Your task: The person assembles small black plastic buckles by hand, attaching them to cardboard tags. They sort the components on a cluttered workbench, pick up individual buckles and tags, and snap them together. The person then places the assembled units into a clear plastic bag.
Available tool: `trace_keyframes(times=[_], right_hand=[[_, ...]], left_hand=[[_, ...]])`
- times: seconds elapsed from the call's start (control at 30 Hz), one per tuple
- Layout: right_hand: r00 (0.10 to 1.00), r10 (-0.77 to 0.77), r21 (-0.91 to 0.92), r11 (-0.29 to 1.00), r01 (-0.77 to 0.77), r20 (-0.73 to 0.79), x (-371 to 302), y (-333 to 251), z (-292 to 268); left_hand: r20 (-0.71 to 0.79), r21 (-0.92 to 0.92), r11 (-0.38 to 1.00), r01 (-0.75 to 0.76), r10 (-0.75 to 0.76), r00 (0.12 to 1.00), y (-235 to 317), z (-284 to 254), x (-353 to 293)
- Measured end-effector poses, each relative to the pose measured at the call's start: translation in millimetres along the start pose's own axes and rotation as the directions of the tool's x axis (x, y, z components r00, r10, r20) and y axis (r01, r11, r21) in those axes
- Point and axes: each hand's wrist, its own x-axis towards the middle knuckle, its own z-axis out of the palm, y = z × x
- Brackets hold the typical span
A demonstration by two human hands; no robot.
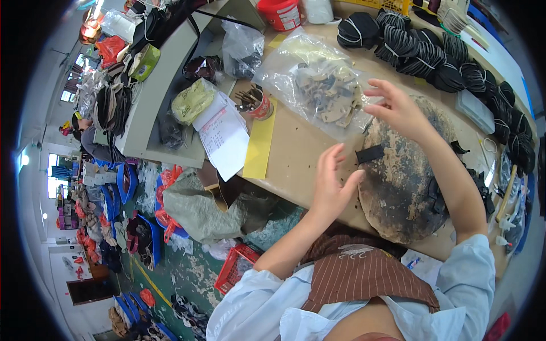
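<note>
My left hand is raised at the near edge of the workbench, thumb and fingers apart, with nothing in it. Beside its thumb, a small black rectangular piece lies at the left rim of a round, worn, dark-stained board. Over the board's far side reaches my right hand, its fingers loosely bent and apart, also holding nothing I can see. Its fingertips are close to a clear plastic bag with many small beige and grey cut pieces. More black pieces lie by the board's right side, partly behind my right forearm.
Bundles of black cord or strips line the far right of the bench. A red tub stands at the back. Left are a can of thin tools, written papers and a yellow strip. A red crate sits below.
</note>
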Motion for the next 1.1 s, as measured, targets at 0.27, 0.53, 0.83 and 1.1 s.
trace_keyframes(times=[0.27,0.53,0.83,1.1], right_hand=[[0.903,0.135,-0.579,0.803,0.141,0.407,-48.6,6.3,2.3],[0.872,0.228,-0.771,0.595,0.228,0.434,22.2,-58.0,-66.1],[0.997,0.031,-0.827,0.561,0.036,0.064,54.7,-20.4,-48.9],[0.949,-0.313,-0.724,0.664,0.185,-0.045,108.8,16.4,-54.5]], left_hand=[[-0.135,0.243,0.97,0.006,0.027,0.99,-31.4,-18.9,-10.2],[-0.13,0.35,0.926,-0.14,0.196,0.972,-23.6,-7.1,-1.2],[0.0,0.709,0.652,-0.267,0.379,0.925,-32.5,4.3,27.9],[0.089,0.816,0.388,-0.428,0.648,0.757,0.0,-88.5,146.4]])
